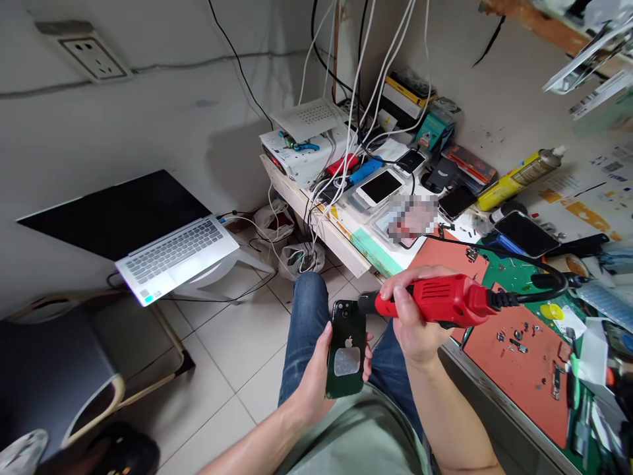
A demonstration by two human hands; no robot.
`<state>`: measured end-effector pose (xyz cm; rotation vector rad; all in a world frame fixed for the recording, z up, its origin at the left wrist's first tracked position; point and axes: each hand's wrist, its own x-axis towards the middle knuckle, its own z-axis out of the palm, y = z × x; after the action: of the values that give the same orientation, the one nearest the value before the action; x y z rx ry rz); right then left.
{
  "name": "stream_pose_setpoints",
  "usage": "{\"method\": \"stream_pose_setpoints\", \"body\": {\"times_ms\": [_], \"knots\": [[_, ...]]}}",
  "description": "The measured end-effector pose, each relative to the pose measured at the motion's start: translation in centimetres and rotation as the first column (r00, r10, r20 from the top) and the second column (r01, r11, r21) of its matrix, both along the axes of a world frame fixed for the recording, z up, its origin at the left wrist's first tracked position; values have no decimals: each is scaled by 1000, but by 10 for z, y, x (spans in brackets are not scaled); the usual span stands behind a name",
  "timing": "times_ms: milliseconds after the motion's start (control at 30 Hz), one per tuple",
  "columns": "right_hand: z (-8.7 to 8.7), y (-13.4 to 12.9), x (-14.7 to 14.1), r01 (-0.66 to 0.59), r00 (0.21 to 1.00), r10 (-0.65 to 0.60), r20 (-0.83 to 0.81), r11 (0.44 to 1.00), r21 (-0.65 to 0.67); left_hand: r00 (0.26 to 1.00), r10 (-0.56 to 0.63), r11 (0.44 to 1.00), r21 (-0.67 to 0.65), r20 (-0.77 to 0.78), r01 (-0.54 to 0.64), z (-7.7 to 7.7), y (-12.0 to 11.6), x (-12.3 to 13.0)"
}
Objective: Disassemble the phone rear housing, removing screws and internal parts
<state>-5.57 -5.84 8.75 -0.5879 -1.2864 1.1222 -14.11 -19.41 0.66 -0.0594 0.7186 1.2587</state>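
Note:
My left hand (316, 373) is wrapped round a dark green smartphone (347, 330), back side up, above my lap. The phone carries an apple logo, a camera block at its top and a pale translucent square patch (347, 361) on its lower half. My right hand (418, 323) grips a red corded power tool, apparently a rotary tool (440, 299), round its front half. Its black nose points left, right by the phone's camera corner; whether it touches cannot be made out. A black cord (544, 297) leaves the tool's rear end.
On the right, the workbench (359, 264) bears an orange mat (524, 376) with small phone parts, several phones and a yellow spray can (519, 178). White cables (363, 72) hang over its far end. An open laptop (178, 254) stands left, near a folding chair (59, 369).

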Motion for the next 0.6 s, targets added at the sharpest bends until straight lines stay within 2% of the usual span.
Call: {"method": "stream_pose_setpoints", "body": {"times_ms": [367,600], "knots": [[0,-2,1,8,1000,-8,-1,1000,-15,1000,2,1000,0,2,-3,0,1,-1],[1,-2,-1,10,1000,-10,1,1000,20,1000,7,1000,-20,12,-7,-1,0,0]]}}
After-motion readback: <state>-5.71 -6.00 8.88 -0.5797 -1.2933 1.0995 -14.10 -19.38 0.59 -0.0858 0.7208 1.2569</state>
